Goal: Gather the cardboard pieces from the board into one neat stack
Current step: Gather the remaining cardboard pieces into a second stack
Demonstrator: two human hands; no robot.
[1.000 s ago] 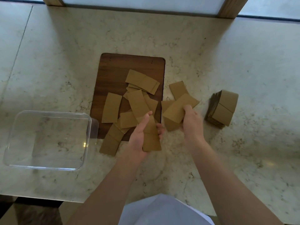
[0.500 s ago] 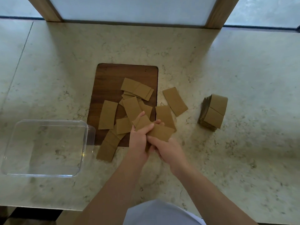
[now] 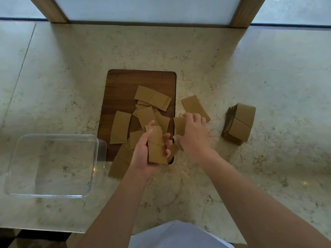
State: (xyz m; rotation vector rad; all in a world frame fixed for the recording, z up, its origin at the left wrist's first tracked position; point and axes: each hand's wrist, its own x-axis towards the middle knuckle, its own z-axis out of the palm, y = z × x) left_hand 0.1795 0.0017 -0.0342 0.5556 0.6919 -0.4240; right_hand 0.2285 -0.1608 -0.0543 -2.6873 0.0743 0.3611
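Note:
Several tan cardboard pieces (image 3: 120, 126) lie scattered over the dark wooden board (image 3: 125, 83). My left hand (image 3: 143, 154) grips a small stack of cardboard pieces (image 3: 156, 149) over the board's near right corner. My right hand (image 3: 193, 135) rests on a loose piece (image 3: 179, 125) just right of the board, fingers curled over its edge. Another loose piece (image 3: 193, 106) lies on the counter beyond that hand. A neat stack of cardboard (image 3: 239, 122) stands further right on the counter.
A clear plastic container (image 3: 52, 165) sits left of the board, touching its near left edge. One piece (image 3: 119, 163) hangs off the board's near edge. The marble counter (image 3: 268, 77) runs back to a wood-framed window.
My right hand has left the stack in my left hand and reached right onto a loose piece beside the board. The piece it carried earlier now sits in the left hand's stack.

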